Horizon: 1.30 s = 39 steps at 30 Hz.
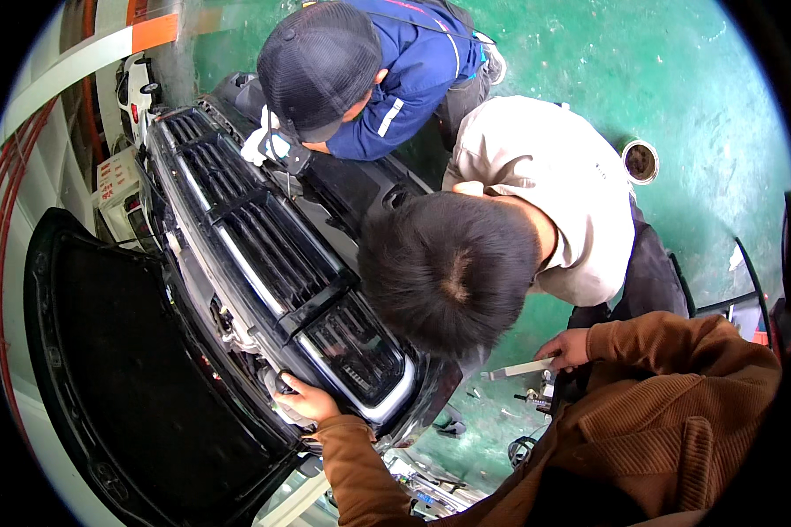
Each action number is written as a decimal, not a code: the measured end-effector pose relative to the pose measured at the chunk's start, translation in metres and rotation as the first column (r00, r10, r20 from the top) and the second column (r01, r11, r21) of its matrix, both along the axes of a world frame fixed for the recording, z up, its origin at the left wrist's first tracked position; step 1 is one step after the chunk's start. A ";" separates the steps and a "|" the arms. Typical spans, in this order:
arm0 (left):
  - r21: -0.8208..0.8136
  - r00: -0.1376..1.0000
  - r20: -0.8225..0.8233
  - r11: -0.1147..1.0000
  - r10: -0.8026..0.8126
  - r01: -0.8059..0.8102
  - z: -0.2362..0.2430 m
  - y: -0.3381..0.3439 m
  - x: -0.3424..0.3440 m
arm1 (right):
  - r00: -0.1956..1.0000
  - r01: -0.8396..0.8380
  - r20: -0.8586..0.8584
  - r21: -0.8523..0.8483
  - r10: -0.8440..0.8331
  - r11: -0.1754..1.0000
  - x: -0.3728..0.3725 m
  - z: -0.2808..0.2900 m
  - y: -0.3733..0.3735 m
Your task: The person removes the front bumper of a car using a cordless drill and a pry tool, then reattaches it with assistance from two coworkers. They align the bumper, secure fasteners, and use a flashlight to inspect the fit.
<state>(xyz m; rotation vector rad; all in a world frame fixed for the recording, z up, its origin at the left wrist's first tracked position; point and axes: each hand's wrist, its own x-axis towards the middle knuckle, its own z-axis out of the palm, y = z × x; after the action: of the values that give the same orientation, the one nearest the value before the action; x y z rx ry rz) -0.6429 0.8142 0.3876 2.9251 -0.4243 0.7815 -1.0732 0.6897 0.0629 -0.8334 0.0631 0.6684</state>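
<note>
Right fingers (pixel 555 349) grip 1 pale bar (pixel 517 370); left fingers (pixel 297 386) touch 1 car (pixel 277 263), grip unclear.

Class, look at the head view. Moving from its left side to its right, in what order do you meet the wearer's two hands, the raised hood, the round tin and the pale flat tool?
Raised hood → left hand → pale flat tool → right hand → round tin.
</note>
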 end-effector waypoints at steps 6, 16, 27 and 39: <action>0.003 0.999 -0.025 1.000 0.022 -0.022 -0.003 0.004 0.001 | 0.999 0.016 0.048 0.058 -0.019 0.998 0.024 -0.004 0.019; 0.144 0.994 0.097 0.988 0.047 -0.060 -0.004 0.016 0.008 | 0.998 -0.019 0.061 0.048 0.016 0.999 0.011 -0.014 0.028; 0.142 0.991 0.136 0.990 -0.020 0.000 -0.006 0.013 0.007 | 0.995 -0.057 0.086 0.045 0.053 0.997 0.014 -0.019 0.030; 0.155 0.979 0.198 0.988 -0.039 0.008 -0.009 0.011 0.005 | 0.994 -0.085 0.070 0.053 0.081 0.995 0.011 -0.020 0.027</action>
<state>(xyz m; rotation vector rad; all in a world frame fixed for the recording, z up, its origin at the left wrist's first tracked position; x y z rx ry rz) -0.6376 0.8253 0.3785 2.9839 -0.5584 1.0939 -1.0623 0.7171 0.0430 -0.8075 -0.0516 0.7162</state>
